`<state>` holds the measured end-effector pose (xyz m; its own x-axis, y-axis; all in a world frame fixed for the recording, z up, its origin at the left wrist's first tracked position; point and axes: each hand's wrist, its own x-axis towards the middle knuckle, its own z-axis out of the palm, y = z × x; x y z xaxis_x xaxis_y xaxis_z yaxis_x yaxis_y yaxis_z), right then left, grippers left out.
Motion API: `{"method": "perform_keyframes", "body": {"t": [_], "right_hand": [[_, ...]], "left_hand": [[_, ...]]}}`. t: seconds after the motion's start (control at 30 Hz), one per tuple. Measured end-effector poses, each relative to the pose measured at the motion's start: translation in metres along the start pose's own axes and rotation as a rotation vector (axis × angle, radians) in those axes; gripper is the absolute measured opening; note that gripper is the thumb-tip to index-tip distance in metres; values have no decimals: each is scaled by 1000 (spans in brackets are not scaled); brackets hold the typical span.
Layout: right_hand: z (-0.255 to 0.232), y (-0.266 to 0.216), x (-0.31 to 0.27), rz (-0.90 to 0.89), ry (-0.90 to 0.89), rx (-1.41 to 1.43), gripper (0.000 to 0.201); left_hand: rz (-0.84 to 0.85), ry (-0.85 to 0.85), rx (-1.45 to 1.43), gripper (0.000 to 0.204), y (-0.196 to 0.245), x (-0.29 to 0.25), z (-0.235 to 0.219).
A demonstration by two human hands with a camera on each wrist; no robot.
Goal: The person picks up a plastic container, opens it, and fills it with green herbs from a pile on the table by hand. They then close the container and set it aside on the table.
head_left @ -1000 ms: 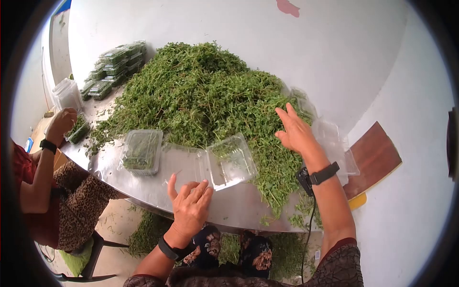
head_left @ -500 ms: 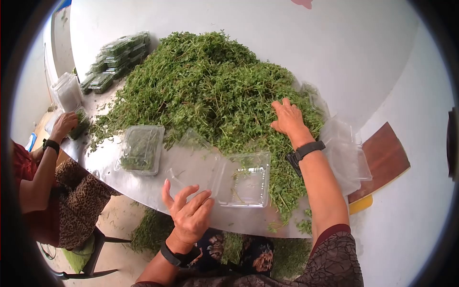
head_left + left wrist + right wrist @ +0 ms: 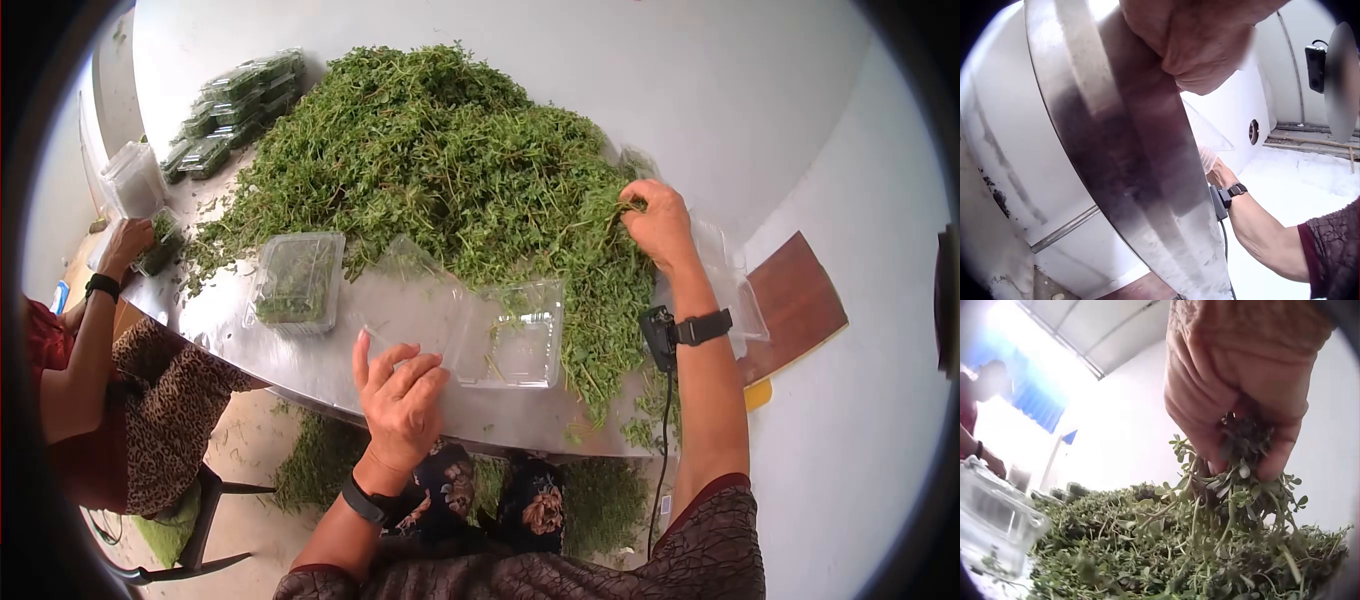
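Green leafy stems form a large heap on the metal table. At the heap's right side the right hand pinches a small bunch of stems; in the right wrist view that bunch hangs between thumb and fingers of the hand. The left hand is held over the table's front edge, fingers loosely bent and apart, holding nothing visible. Just beyond it lies an unfolded clear plastic box with a few stems in it. A filled, closed box stands to its left.
Packed boxes are stacked at the back left. Another person's hand is at a box on the left, near empty containers. More clear containers and a brown board lie at the right, with a cable below.
The right hand came down on the heap, then moved right and up and now grips stems. The open box shifted right relative to the left hand, which keeps nearly the same pose.
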<state>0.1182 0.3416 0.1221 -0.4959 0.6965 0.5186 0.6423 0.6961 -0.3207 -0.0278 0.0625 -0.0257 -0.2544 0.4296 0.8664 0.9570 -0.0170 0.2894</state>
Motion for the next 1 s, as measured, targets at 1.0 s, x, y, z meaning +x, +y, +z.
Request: {"method": "perform_keyframes", "body": {"t": [1.0], "right_hand": [[5, 0, -116, -6, -517, -222, 63]], "left_hand": [[24, 32, -33, 22, -1, 0, 2]]}}
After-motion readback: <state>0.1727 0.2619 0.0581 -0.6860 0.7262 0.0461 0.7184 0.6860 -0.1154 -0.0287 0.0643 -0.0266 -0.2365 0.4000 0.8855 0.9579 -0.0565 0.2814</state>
